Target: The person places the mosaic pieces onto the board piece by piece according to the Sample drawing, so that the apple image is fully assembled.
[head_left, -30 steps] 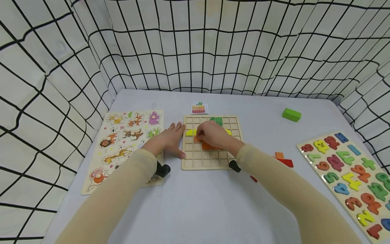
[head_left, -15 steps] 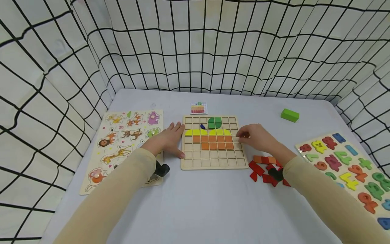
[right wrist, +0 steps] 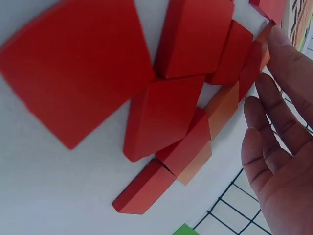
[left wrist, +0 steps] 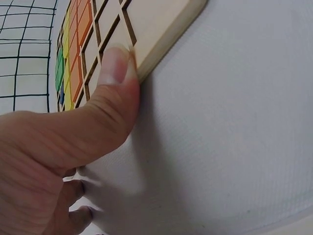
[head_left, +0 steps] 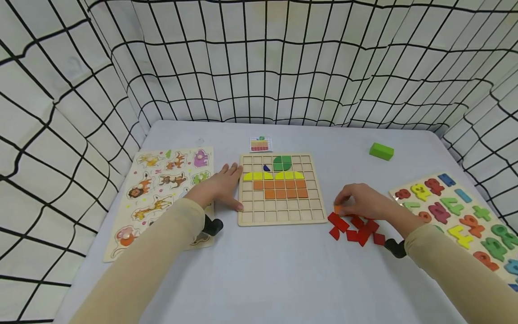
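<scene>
My left hand [head_left: 220, 186] lies spread at the left side of a wooden grid board [head_left: 279, 217]. In the left wrist view its thumb [left wrist: 115, 73] rests on the board's edge. Green, blue, yellow and orange tiles sit on the board, with two orange rows [head_left: 286, 194] in the middle. Right of the board, my right hand [head_left: 366, 202] is at a pile of loose tiles, its thumb and forefinger pinching an orange tile [head_left: 337, 209]. Several red tiles [head_left: 363, 233] lie below that hand. The right wrist view shows the thumb [right wrist: 288, 54] against the orange tile; the forefinger is mostly hidden.
A small pattern card [head_left: 260, 144] lies behind the board. An animal puzzle board [head_left: 135, 171] is at the left, partly under my left arm. At the right lie a number puzzle board [head_left: 437, 220] and a green block [head_left: 381, 151]. Black netting [head_left: 265, 72] surrounds the table.
My right hand has left the board, moving right and toward me to the loose tiles. The tiles it had covered now show, including the full orange rows. My left hand has stayed put.
</scene>
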Action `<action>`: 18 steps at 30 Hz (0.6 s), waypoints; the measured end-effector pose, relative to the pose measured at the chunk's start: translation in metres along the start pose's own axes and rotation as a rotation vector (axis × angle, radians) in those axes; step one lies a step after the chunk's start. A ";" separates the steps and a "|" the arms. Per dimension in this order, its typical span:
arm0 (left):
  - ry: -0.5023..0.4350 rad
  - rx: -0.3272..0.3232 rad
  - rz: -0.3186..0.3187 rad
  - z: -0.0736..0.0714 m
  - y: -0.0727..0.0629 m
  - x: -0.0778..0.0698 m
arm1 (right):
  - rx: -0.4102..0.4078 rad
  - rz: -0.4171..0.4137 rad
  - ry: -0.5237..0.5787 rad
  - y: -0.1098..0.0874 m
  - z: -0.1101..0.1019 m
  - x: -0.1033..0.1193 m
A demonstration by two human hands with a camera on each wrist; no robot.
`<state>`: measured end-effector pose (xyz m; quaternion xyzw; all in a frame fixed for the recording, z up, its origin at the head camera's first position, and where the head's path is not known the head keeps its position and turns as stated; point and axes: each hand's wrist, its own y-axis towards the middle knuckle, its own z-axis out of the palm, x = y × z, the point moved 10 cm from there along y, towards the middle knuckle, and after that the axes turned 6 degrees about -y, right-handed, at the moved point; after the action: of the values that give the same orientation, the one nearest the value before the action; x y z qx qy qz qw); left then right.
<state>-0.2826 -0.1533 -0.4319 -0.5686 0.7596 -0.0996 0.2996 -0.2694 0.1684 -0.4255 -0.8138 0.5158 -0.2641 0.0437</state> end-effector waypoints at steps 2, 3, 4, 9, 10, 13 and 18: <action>-0.002 0.000 0.000 0.000 0.001 0.000 | -0.004 -0.016 -0.016 0.001 0.001 0.004; -0.004 0.000 -0.002 0.000 0.001 0.001 | -0.008 -0.025 -0.023 0.001 0.000 0.006; -0.006 0.000 -0.004 0.000 0.001 0.001 | -0.012 -0.027 -0.023 0.001 0.000 0.008; -0.017 0.000 -0.005 0.000 0.001 0.002 | -0.010 -0.024 -0.002 0.000 -0.003 0.011; -0.018 0.000 -0.003 0.000 0.001 0.002 | -0.013 -0.024 -0.001 0.000 -0.004 0.012; -0.014 0.000 0.000 0.000 0.001 0.002 | -0.037 -0.033 -0.004 0.003 -0.012 0.016; -0.010 -0.003 0.002 0.001 0.002 0.002 | -0.105 -0.070 0.018 0.020 -0.023 0.038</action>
<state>-0.2840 -0.1545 -0.4339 -0.5688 0.7588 -0.0953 0.3027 -0.2838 0.1309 -0.3979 -0.8301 0.5004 -0.2456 -0.0130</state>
